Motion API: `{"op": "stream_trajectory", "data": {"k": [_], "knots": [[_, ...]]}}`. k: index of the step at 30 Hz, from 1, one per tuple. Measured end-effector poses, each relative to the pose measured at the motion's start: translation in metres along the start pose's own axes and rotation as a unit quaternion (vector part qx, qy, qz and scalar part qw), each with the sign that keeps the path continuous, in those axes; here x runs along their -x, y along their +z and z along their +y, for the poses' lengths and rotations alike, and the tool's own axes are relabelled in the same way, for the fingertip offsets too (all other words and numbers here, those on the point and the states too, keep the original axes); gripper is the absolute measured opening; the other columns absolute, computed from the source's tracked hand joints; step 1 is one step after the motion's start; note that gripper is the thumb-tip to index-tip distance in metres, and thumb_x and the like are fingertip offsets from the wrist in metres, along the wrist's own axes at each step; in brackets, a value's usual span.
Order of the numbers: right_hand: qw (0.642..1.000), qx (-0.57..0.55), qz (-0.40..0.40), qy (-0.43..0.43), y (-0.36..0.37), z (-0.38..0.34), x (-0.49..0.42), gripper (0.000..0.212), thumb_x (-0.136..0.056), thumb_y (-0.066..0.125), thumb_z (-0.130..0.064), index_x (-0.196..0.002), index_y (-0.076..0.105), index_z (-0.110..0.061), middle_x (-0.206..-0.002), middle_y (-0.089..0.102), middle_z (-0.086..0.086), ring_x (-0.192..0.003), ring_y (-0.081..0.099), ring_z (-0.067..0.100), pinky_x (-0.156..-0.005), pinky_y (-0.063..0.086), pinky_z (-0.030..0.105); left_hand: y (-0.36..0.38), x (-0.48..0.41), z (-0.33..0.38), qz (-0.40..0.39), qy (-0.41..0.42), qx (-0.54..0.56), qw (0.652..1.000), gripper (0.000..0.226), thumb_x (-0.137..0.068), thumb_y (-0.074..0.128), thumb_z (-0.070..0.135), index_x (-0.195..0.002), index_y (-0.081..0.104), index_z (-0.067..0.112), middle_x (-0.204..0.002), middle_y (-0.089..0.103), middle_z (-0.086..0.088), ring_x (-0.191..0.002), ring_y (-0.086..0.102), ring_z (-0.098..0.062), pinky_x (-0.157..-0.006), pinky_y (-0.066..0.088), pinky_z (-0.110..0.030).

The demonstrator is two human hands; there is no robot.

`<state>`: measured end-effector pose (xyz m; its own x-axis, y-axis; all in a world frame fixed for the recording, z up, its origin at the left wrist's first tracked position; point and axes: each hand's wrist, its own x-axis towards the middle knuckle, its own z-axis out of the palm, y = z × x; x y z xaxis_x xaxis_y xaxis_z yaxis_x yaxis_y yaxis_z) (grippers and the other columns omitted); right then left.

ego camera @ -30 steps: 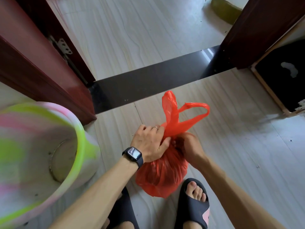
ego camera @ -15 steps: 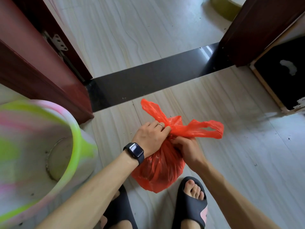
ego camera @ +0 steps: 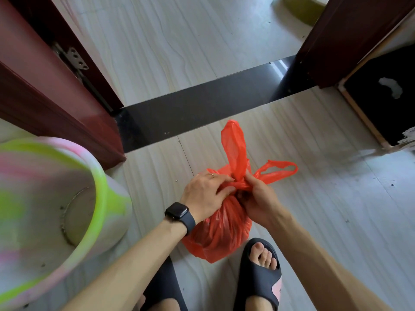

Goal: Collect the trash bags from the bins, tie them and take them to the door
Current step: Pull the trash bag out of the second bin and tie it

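Tying is underway: the left hand (ego camera: 205, 195) and right hand (ego camera: 258, 198) both pinch the gathered neck of the crinkled red plastic trash bag (ego camera: 221, 234), which rests on the pale tiled floor (ego camera: 314, 198) just short of the dark doorway threshold (ego camera: 202, 104). Next, the knot likely needs cinching.

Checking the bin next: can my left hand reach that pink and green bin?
Probably yes: the bin stands close on its left, nothing between, but the left hand grips the red bag.

The blurred bin (ego camera: 102, 198) (pink and green) leaves the left edge; fingers (ego camera: 221, 179) partly hide the bag's (ego camera: 220, 239) neck.
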<state>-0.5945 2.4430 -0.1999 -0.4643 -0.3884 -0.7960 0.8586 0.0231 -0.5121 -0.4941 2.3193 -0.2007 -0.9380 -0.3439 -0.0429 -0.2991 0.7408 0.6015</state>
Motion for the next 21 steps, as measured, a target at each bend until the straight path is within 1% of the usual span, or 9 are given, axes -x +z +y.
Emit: {"op": "stream_trajectory", "data": {"k": [3, 5, 7, 9, 12, 14, 16, 18, 21], "knots": [[0.998, 0.019, -0.066, 0.004, -0.005, -0.002, 0.001, 0.016, -0.094, 0.061, -0.023, -0.097, 0.069, -0.009, -0.087, 0.069, 0.006, -0.069, 0.061, 0.012, -0.067, 0.049, 0.021, -0.009, -0.012, -0.008, -0.075, -0.068, 0.065, 0.993, 0.025, -0.088, 0.059, 0.052, -0.103, 0.071, 0.035, -0.098, 0.072, 0.008, -0.093, 0.063, -0.014, -0.082, 0.049, -0.033], [0.991, 0.054, -0.123, 0.003, -0.011, -0.006, 0.003, 0.015, -0.094, 0.060, -0.020, -0.098, 0.067, -0.007, -0.084, 0.069, 0.005, -0.072, 0.059, 0.013, -0.066, 0.050, 0.020, -0.015, -0.020, -0.012, -0.149, -0.091, 0.104, 0.979, 0.022, -0.090, 0.062, 0.046, -0.100, 0.073, 0.029, -0.098, 0.073, 0.007, -0.095, 0.065, -0.013, -0.082, 0.048, -0.031], [0.981, 0.084, -0.176, 0.004, -0.017, -0.009, 0.006, 0.021, -0.097, 0.057, -0.018, -0.107, 0.066, -0.002, -0.087, 0.072, 0.008, -0.078, 0.066, 0.016, -0.070, 0.056, 0.024, -0.021, -0.028, -0.013, -0.228, -0.106, 0.123, 0.960, 0.019, -0.091, 0.064, 0.037, -0.093, 0.073, 0.021, -0.092, 0.072, 0.003, -0.091, 0.065, -0.013, -0.078, 0.045, -0.027], [0.969, 0.140, -0.202, -0.011, -0.020, -0.012, 0.007, 0.021, -0.092, 0.065, -0.019, -0.108, 0.069, -0.004, -0.096, 0.071, 0.012, -0.088, 0.067, 0.021, -0.079, 0.057, 0.027, -0.026, -0.035, -0.015, -0.273, -0.121, 0.126, 0.946, 0.016, -0.092, 0.063, 0.034, -0.095, 0.073, 0.021, -0.094, 0.071, 0.004, -0.092, 0.063, -0.012, -0.082, 0.046, -0.026], [0.945, 0.241, -0.207, -0.073, -0.021, -0.013, 0.007, 0.014, -0.086, 0.072, -0.012, -0.098, 0.072, -0.005, -0.092, 0.071, 0.009, -0.087, 0.065, 0.019, -0.073, 0.052, 0.024, -0.028, -0.043, -0.016, -0.297, -0.162, 0.182, 0.923, 0.016, -0.092, 0.063, 0.031, -0.098, 0.072, 0.019, -0.095, 0.070, 0.001, -0.090, 0.063, -0.013, -0.088, 0.048, -0.031], [0.925, 0.300, -0.199, -0.122, -0.019, -0.014, 0.010, 0.017, -0.084, 0.075, -0.009, -0.100, 0.074, -0.003, -0.094, 0.074, 0.009, -0.088, 0.067, 0.017, -0.074, 0.053, 0.024, -0.028, -0.046, -0.014, -0.309, -0.192, 0.231, 0.903, 0.011, -0.093, 0.063, 0.026, -0.091, 0.070, 0.018, -0.086, 0.067, 0.000, -0.081, 0.060, -0.014, -0.082, 0.050, -0.032], [0.901, 0.349, -0.193, -0.173, -0.019, -0.014, 0.013, 0.015, -0.083, 0.077, -0.008, -0.097, 0.075, -0.010, -0.093, 0.075, 0.006, -0.087, 0.069, 0.015, -0.075, 0.054, 0.024, -0.027, -0.046, -0.013, -0.316, -0.210, 0.255, 0.889, 0.010, -0.092, 0.063, 0.022, -0.084, 0.067, 0.017, -0.083, 0.063, -0.003, -0.078, 0.057, -0.017, -0.078, 0.047, -0.033], [0.886, 0.377, -0.171, -0.210, -0.018, -0.012, 0.014, 0.020, -0.080, 0.080, -0.005, -0.088, 0.072, -0.022, -0.087, 0.073, -0.003, -0.084, 0.069, 0.011, -0.074, 0.054, 0.024, -0.024, -0.044, -0.012, -0.317, -0.219, 0.280, 0.879, 0.012, -0.092, 0.063, 0.017, -0.080, 0.064, 0.016, -0.083, 0.059, -0.007, -0.079, 0.054, -0.020, -0.078, 0.044, -0.035], [0.834, 0.463, -0.152, -0.259, -0.018, -0.010, 0.010, 0.016, -0.085, 0.076, -0.010, -0.090, 0.069, -0.023, -0.083, 0.071, -0.014, -0.080, 0.067, 0.001, -0.072, 0.051, 0.019, -0.020, -0.043, -0.010, -0.305, -0.225, 0.283, 0.881, 0.021, -0.091, 0.063, 0.014, -0.071, 0.061, 0.018, -0.077, 0.059, -0.005, -0.074, 0.053, -0.018, -0.076, 0.043, -0.033]]}}
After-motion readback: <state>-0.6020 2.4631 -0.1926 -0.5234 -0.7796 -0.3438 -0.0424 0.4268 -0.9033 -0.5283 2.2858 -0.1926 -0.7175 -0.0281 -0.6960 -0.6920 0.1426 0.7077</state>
